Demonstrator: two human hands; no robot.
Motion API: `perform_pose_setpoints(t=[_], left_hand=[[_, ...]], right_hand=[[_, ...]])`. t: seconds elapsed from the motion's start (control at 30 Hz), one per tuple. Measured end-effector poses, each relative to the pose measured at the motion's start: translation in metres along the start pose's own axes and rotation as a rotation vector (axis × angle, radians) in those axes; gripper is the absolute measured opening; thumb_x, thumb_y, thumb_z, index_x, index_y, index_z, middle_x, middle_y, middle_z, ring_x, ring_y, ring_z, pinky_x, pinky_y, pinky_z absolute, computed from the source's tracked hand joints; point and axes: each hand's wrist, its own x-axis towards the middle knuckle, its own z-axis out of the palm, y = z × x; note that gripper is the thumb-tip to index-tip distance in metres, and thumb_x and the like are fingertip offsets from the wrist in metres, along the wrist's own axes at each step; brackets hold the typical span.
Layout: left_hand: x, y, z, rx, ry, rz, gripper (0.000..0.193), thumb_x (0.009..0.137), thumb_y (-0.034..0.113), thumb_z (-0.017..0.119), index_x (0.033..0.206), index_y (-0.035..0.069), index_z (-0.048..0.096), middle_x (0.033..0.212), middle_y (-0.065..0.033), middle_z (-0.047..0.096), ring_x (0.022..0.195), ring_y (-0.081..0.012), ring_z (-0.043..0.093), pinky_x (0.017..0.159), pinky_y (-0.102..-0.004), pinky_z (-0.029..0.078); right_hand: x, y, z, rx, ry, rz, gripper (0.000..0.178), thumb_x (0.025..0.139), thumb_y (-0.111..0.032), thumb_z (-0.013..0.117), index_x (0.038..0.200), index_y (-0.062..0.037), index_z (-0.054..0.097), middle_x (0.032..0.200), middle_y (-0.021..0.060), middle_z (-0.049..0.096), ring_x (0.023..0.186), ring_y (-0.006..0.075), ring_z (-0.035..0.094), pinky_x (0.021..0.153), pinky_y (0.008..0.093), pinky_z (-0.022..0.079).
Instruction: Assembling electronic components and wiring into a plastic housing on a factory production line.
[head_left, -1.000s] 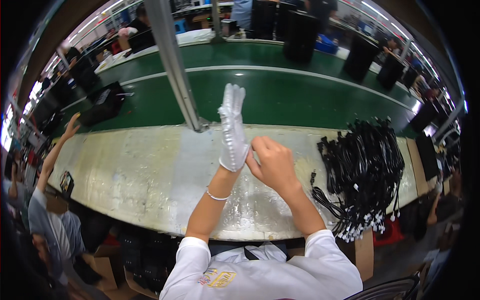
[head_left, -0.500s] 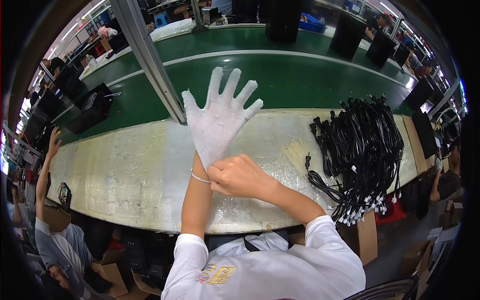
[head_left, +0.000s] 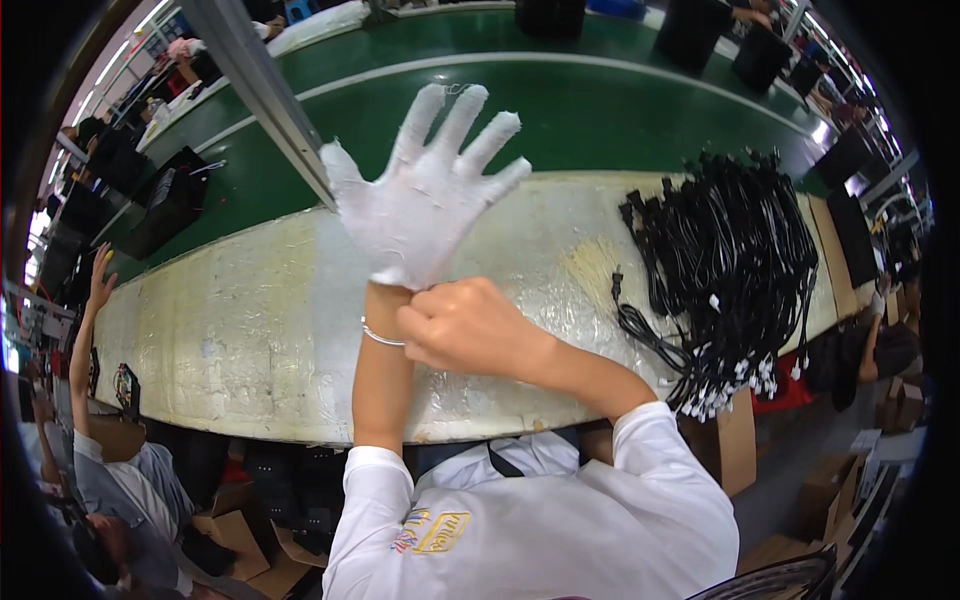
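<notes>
My left hand is raised over the table, palm toward me and fingers spread. A white knit glove covers it down to the wrist, with loose threads at the fingertips. Below the cuff, a thin silvery bracelet circles the bare forearm. Bare and closed, my right hand pinches the glove's cuff at the wrist; its fingertips are partly hidden. To the right, a big heap of black power cords with white connectors lies on the table, one plug sticking out at its left side.
Pale thin strips lie beside the cords on the film-covered table. A metal post rises at the table's far edge, before a green conveyor. Another person's raised hand is at the left, near a small dark device.
The glove's cuff has drawn up from the forearm to the wrist, and its palm looks wider. My right hand remains closed by the wrist. The whole view has shifted slightly.
</notes>
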Motion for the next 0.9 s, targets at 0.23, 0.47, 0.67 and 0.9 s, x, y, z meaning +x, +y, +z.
perform_pose_setpoints(t=[0.23,0.47,0.67,0.9], left_hand=[[-0.009,0.025,-0.015,0.554,0.042,-0.152,0.064,0.101,0.054,0.036,0.119,-0.004,0.058,0.105,-0.0180,0.067,0.089,-0.0316,0.061,0.081,-0.0421,0.048],[-0.010,-0.036,-0.061,2.121,-0.277,-1.235,0.031,0.099,0.027,0.046,0.114,0.012,0.068,0.118,-0.0119,0.066,0.108,-0.0281,0.063,0.095,-0.0351,0.048],[-0.035,-0.092,-0.096,2.268,-0.524,-1.070,0.032,0.089,0.015,0.052,0.116,0.020,0.068,0.129,-0.0120,0.059,0.126,-0.0319,0.051,0.108,-0.0433,0.036],[-0.045,-0.108,-0.094,2.205,-0.609,-1.004,0.038,0.093,0.015,0.049,0.126,0.027,0.065,0.153,-0.0101,0.039,0.144,-0.0335,0.030,0.118,-0.0430,0.023]], right_hand=[[-0.035,-0.066,0.025,0.264,-0.333,-0.298,0.013,0.072,-0.012,0.064,0.068,-0.0051,0.054,0.062,0.0052,0.056,0.060,0.0208,0.060,0.049,0.0338,0.048],[-0.045,-0.067,0.012,0.294,-0.454,-0.301,0.011,0.072,-0.012,0.064,0.069,-0.0031,0.058,0.063,0.0051,0.057,0.064,0.0201,0.062,0.048,0.0320,0.046],[-0.046,-0.073,0.008,0.215,-0.476,-0.324,0.011,0.072,-0.012,0.065,0.069,-0.0038,0.059,0.063,0.0037,0.057,0.065,0.0179,0.060,0.049,0.0304,0.044],[-0.044,-0.072,0.003,0.184,-0.434,-0.320,0.010,0.071,-0.012,0.065,0.069,-0.0041,0.059,0.063,0.0030,0.057,0.065,0.0164,0.058,0.049,0.0297,0.040]])
